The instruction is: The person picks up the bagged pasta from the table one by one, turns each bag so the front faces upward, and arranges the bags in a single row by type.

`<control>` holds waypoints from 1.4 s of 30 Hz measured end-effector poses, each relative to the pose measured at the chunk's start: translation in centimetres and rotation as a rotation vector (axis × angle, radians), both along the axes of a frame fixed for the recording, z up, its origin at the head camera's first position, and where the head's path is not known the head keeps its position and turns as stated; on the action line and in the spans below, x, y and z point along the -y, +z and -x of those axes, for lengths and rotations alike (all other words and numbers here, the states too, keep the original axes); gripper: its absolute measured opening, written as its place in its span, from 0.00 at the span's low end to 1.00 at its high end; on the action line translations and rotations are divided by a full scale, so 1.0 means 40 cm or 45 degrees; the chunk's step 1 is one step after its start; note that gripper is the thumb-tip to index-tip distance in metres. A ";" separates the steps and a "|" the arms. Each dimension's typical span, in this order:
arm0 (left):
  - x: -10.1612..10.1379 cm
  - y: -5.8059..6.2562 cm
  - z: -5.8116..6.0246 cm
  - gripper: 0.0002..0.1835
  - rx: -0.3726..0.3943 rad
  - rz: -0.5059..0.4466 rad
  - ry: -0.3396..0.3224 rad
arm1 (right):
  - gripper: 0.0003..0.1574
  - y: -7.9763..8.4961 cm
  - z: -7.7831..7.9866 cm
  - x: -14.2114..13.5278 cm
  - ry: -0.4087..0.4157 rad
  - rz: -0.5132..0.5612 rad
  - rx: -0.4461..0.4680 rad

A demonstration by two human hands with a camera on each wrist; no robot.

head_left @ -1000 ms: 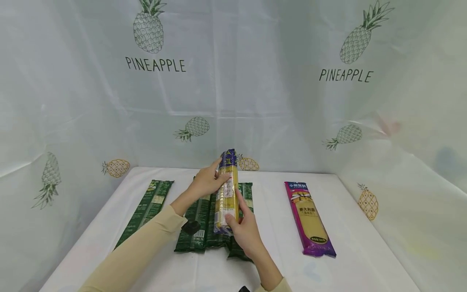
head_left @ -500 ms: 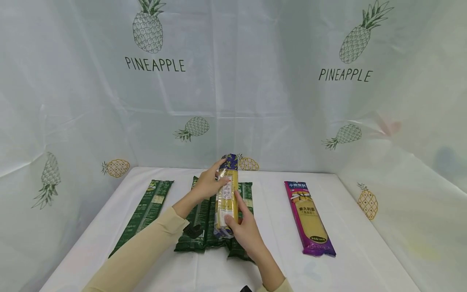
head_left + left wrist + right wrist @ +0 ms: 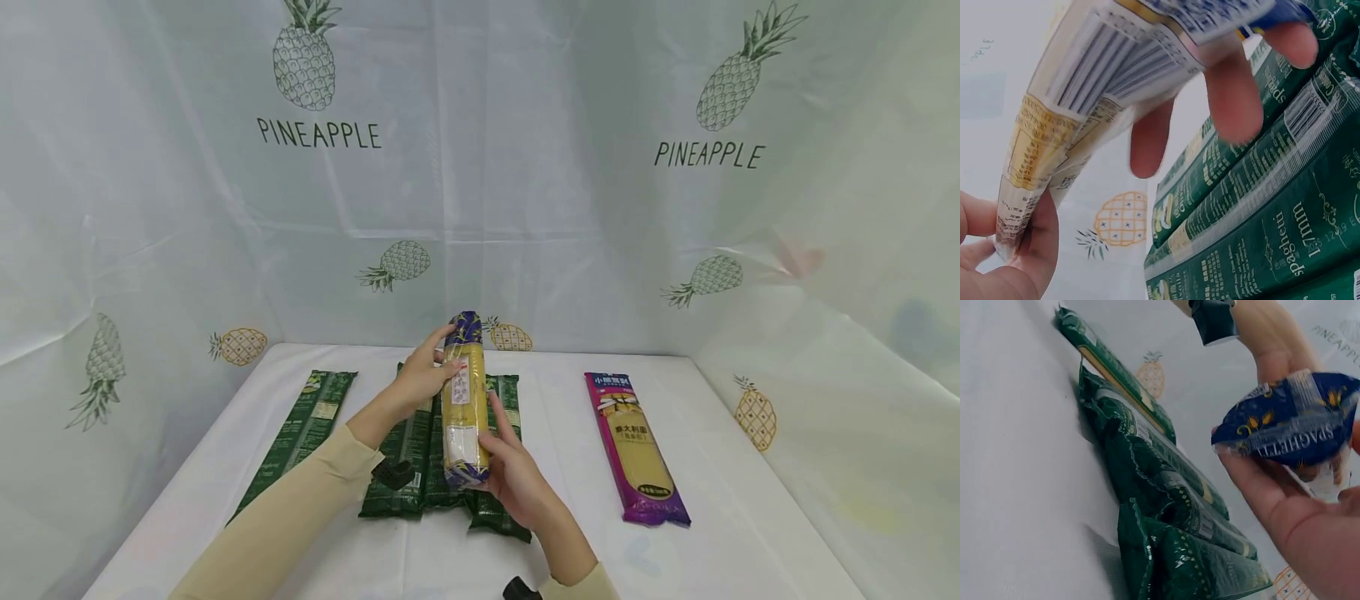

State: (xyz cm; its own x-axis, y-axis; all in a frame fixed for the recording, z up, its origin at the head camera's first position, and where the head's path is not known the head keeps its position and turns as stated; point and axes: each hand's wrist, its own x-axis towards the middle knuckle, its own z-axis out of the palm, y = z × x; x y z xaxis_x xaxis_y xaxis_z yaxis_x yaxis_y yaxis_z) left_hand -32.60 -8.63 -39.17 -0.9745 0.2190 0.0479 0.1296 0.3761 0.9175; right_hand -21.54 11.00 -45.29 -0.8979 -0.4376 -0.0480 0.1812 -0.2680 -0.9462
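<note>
A yellow-and-blue pack of spaghetti is held up at the middle, above several green packs of spaghetti. My left hand grips its far end, thumb on the labelled face; the left wrist view shows that hand pinching the end. At the near end, my right hand holds the pack by its right edge, thumb in front and fingers partly hidden. In the right wrist view the blue end marked SPAGHETTI lies over the right hand's fingers.
Another green pack lies apart on the left of the white-covered table. A purple-and-yellow pasta pack lies on the right. Pineapple-printed cloth encloses the back and sides.
The spaghetti pack has turned slightly, its near blue end now showing more. My right thumb has slid off the pack's front to its right edge; the left hand keeps its grip.
</note>
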 end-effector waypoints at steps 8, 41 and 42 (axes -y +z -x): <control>0.005 -0.001 0.002 0.37 0.046 -0.066 -0.046 | 0.51 -0.009 0.003 -0.006 0.020 0.009 -0.026; 0.007 -0.003 -0.016 0.44 -0.226 0.351 -0.126 | 0.52 -0.026 -0.010 0.041 -0.349 -0.525 -0.420; 0.008 -0.005 -0.014 0.44 -0.235 0.357 -0.125 | 0.52 -0.024 -0.011 0.041 -0.351 -0.529 -0.427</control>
